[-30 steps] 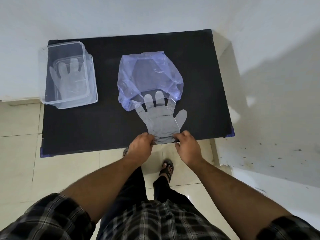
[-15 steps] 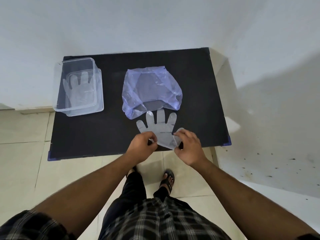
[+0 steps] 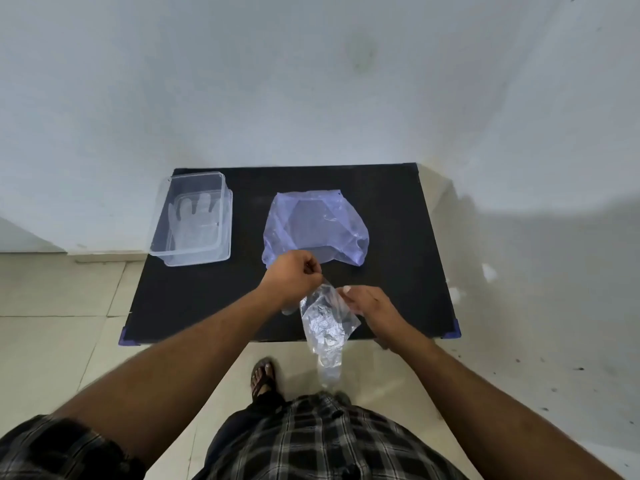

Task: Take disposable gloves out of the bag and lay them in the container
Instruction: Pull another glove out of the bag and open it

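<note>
A clear disposable glove (image 3: 325, 323) hangs crumpled in the air above the table's near edge. My left hand (image 3: 294, 277) pinches its upper edge, and my right hand (image 3: 369, 303) holds its right side. The bluish plastic bag (image 3: 315, 230) lies flat on the black table (image 3: 194, 296), just beyond my left hand. At the table's back left stands the clear plastic container (image 3: 192, 220), with a clear glove (image 3: 194, 216) lying flat inside it.
A white wall runs behind the table and along its right side. Tiled floor lies to the left and in front. My sandalled foot (image 3: 263, 374) is on the floor below the table's near edge.
The glove has been lifted off the table and now hangs crumpled between both hands. The view has pulled back and tilted up, so the table sits lower.
</note>
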